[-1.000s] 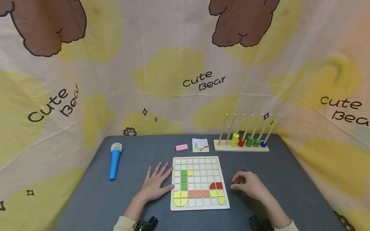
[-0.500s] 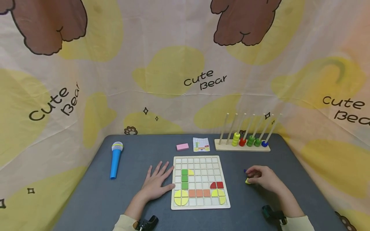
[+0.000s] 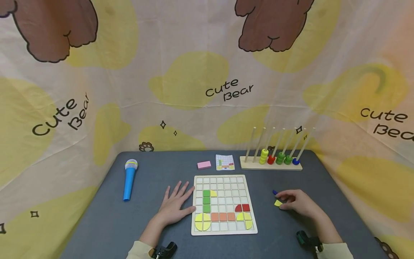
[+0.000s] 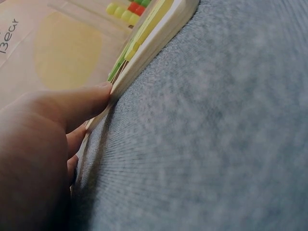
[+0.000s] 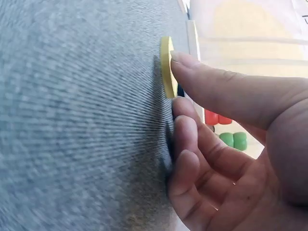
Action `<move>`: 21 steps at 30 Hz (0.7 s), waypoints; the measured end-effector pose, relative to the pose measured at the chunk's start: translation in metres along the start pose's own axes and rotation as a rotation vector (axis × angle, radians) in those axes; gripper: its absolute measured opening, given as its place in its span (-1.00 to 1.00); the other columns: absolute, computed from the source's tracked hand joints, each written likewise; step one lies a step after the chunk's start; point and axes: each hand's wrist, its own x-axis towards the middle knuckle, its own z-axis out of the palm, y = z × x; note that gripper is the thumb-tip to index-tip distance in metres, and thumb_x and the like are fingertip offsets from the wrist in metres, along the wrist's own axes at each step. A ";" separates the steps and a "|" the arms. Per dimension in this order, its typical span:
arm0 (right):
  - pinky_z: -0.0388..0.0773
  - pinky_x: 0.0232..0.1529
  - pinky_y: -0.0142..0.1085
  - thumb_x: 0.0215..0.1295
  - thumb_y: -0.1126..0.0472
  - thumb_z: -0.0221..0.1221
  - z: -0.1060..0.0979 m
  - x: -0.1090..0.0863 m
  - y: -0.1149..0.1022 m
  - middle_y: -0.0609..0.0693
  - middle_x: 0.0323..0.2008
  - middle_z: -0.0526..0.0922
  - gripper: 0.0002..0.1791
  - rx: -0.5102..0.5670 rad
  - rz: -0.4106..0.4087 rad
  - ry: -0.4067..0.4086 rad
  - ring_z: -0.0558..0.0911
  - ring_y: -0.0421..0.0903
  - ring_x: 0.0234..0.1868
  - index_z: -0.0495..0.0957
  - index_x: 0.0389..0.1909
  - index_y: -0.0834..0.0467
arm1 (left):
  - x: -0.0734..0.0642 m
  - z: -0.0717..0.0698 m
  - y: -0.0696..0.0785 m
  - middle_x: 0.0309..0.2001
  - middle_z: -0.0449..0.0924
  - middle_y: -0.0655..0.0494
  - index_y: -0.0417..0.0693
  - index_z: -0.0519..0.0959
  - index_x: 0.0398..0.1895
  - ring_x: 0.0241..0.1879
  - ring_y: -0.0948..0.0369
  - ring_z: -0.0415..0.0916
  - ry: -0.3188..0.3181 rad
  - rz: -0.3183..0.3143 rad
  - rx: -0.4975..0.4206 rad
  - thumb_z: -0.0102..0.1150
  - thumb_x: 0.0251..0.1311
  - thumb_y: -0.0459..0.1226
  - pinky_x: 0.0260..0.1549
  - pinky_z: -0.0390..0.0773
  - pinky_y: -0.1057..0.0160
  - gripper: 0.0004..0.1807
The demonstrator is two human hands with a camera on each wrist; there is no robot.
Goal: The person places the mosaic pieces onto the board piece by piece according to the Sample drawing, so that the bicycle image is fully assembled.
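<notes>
My left hand (image 3: 173, 208) lies on the table with fingers spread. Its thumb and index fingertip touch the left edge of a white grid board (image 3: 226, 186). Green, yellow, orange and red tiles sit in the board's cells. To the right of the board, my right hand (image 3: 299, 203) pinches a small yellow tile (image 3: 277, 203) low over the table. In the right wrist view, the thumb lies on the yellow tile (image 5: 167, 67) and the index fingertip is at its near edge; the other fingers are curled. A small blue piece (image 3: 274, 192) lies just beyond, partly hidden by the fingers.
Behind the board lie a pink block (image 3: 204, 165) and a pattern card (image 3: 225, 162). A wooden peg stand (image 3: 252, 165) with coloured beads stands at the back right. The blue toy microphone (image 3: 128, 181) lies at the left. A printed curtain (image 3: 181, 82) hangs behind the table.
My right hand has moved right, away from the board's edge, to the yellow tile, and its thumb and index finger have met it. The left hand has stayed put.
</notes>
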 end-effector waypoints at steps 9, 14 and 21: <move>0.36 -0.43 -0.35 0.09 0.22 0.48 0.004 0.000 -0.005 -0.02 -0.35 0.55 -0.72 -0.042 -0.011 0.004 0.43 -0.10 -0.38 0.76 -0.14 0.14 | 0.000 0.000 0.000 0.63 -0.01 0.13 0.32 0.13 0.60 0.63 -0.05 -0.26 0.011 0.005 -0.012 -0.03 0.27 0.38 0.45 -0.35 -0.37 -0.11; 0.37 -0.40 -0.36 0.06 0.22 0.50 0.004 0.001 -0.002 -0.04 -0.40 0.54 -0.76 -0.063 -0.027 0.020 0.44 -0.12 -0.37 0.68 -0.26 0.15 | -0.002 0.001 0.000 0.62 0.03 0.10 0.29 0.16 0.59 0.62 -0.08 -0.22 0.025 0.013 -0.016 0.00 0.26 0.37 0.44 -0.32 -0.39 -0.12; 0.38 -0.42 -0.36 0.09 0.20 0.49 0.003 0.000 -0.003 -0.06 -0.48 0.53 -0.75 -0.053 0.004 0.063 0.46 -0.13 -0.42 0.56 -0.41 0.12 | 0.000 0.000 0.000 0.63 -0.02 0.15 0.35 0.11 0.60 0.63 -0.04 -0.28 0.003 -0.003 -0.003 -0.06 0.26 0.40 0.46 -0.37 -0.37 -0.11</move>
